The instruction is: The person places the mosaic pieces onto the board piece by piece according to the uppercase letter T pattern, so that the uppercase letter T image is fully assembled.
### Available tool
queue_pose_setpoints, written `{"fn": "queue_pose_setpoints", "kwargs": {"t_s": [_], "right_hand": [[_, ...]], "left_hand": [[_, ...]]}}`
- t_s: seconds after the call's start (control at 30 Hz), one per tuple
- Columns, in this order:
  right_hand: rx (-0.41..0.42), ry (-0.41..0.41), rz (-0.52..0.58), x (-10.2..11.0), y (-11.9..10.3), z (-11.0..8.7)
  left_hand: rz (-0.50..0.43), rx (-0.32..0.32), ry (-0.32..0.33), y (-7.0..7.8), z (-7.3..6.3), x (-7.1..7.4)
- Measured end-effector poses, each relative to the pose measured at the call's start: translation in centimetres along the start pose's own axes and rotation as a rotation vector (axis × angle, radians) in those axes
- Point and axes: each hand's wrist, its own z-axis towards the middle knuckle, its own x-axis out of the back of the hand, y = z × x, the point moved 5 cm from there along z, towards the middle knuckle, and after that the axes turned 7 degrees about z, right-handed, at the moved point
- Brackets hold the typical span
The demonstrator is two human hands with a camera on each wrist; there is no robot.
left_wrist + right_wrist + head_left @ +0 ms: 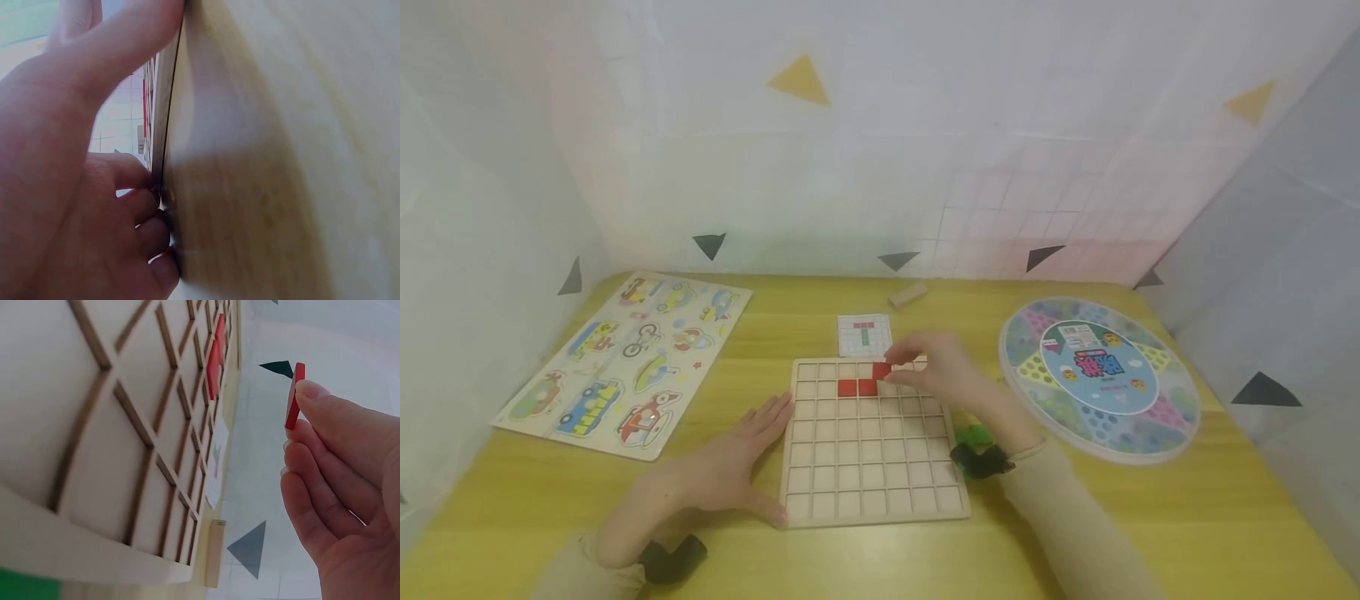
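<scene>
A wooden grid board (857, 454) lies on the table with two red square tiles (857, 387) side by side in its second row. Between thumb and fingers, my right hand (943, 371) pinches a third red tile (295, 397) above the board's far part. The right wrist view shows this tile tilted on edge and apart from the board. My left hand (733, 462) is spread along the board's left edge, fingertips at the upper side and thumb at the lower corner. Beyond the board lies a pattern card (853, 342) with a red and green T drawn on a grid.
A vehicle picture puzzle board (625, 367) lies at the left. On the right is a round game board (1101, 379) with a star pattern. A small wooden block (908, 295) sits behind the card. Green pieces (973, 435) show beside the right wrist. White sheets enclose the table's back and sides.
</scene>
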Motion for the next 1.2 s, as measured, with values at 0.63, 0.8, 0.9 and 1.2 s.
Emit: {"fn": "queue_pose_setpoints", "kwargs": {"t_s": [0.63, 0.8, 0.9, 1.2], "right_hand": [[-0.106, -0.038, 0.048, -1.4, 1.5, 0.0], [-0.094, -0.036, 0.044, -1.4, 2.1, 0.0], [-0.096, -0.045, 0.034, -1.5, 2.4, 0.0], [-0.089, -0.068, 0.013, -1.5, 2.8, 0.0]], "left_hand": [[0.012, -0.022, 0.007, 0.1, 0.0, 0.0], [0.005, -0.017, -0.001, 0.1, -0.1, 0.1], [0.005, -0.015, -0.002, 0.1, -0.1, 0.1], [0.003, 0.0, 0.002, 0.1, -0.1, 0.2]]}}
